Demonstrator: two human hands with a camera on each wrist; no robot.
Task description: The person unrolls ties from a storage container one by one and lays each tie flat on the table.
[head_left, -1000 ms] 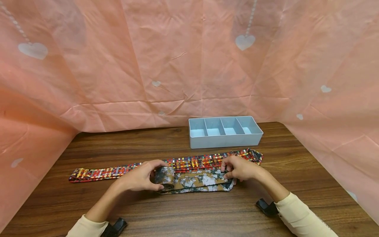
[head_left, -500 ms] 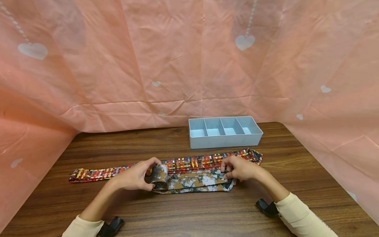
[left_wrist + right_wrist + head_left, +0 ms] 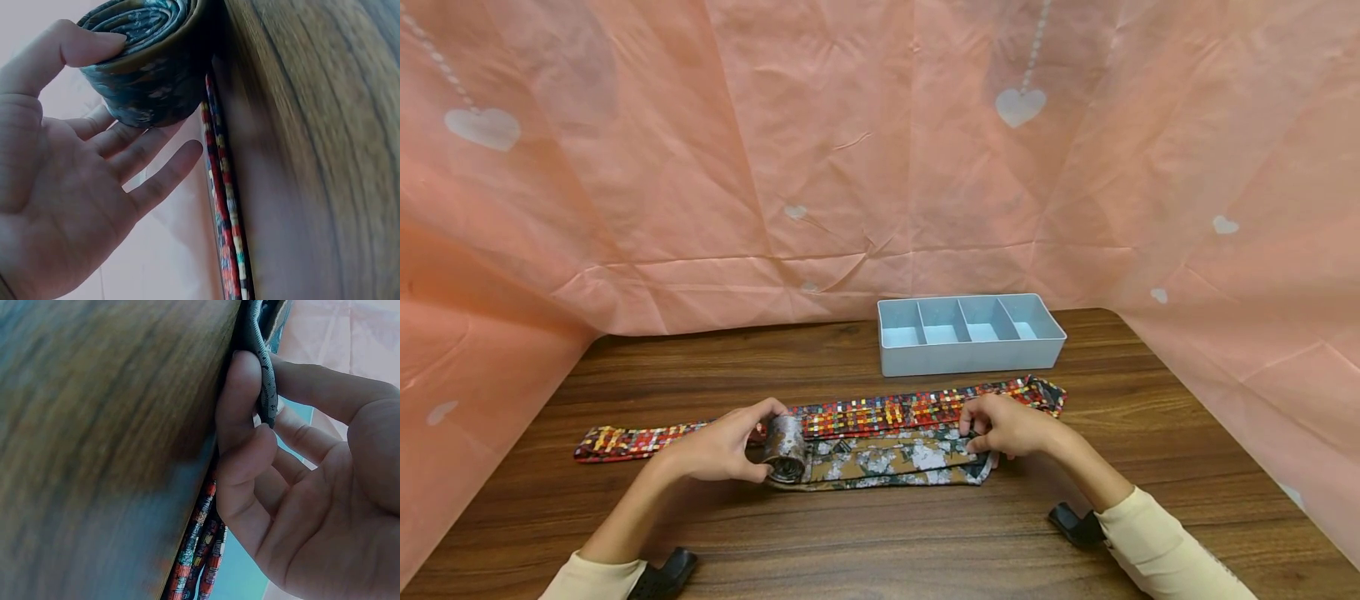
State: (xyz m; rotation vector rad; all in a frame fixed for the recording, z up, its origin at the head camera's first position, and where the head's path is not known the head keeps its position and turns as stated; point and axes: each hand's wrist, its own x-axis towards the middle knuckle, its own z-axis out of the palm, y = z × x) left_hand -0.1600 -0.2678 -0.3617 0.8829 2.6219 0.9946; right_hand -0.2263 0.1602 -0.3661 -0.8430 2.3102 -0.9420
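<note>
A brown floral necktie [image 3: 887, 458] lies on the table, its left part wound into a roll [image 3: 786, 446]. My left hand [image 3: 718, 448] holds that roll between thumb and fingers; the left wrist view shows the thumb on the coil's edge [image 3: 150, 62] and fingers along its far side. At the tie's right end, my right hand [image 3: 1009, 427] pinches the fabric, a thin grey fold [image 3: 267, 394] in the right wrist view. Right behind, a multicoloured checked necktie [image 3: 865, 417] stretches flat, partly covered by both hands.
A light blue box [image 3: 970, 360] with several bare compartments stands at the back of the wooden table [image 3: 880, 542]. Peach cloth [image 3: 835, 167] with white hearts hangs behind and at both sides.
My left hand has slid left with the roll, and a longer flat stretch of floral tie shows to its right. The right hand has kept its place.
</note>
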